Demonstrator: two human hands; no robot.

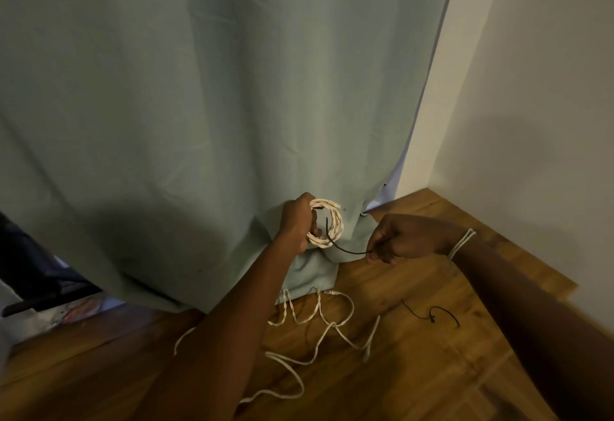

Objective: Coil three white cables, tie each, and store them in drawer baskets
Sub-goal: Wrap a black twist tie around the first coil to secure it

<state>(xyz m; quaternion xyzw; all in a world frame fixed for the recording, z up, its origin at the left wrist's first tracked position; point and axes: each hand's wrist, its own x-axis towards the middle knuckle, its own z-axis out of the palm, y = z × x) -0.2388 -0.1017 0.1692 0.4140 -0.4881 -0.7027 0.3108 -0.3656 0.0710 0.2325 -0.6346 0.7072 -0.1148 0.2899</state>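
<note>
My left hand (pixel 296 221) grips a small coil of white cable (pixel 332 221), held upright in front of the green curtain. A thin black tie (pixel 342 248) passes through the coil, and my right hand (pixel 398 239) pinches its free end just right of the coil. Loose white cable (pixel 319 327) lies in loops on the wooden floor below my arms. Another black tie (pixel 438 312) lies on the floor to the right. A white cord (pixel 461 243) is wrapped around my right wrist.
The green curtain (pixel 199 105) hangs across most of the view and bunches on the wooden floor (pixel 415 371). A white wall (pixel 531 121) closes the right side. Dark furniture (pixel 33 271) and clutter show at the lower left, under the curtain's edge.
</note>
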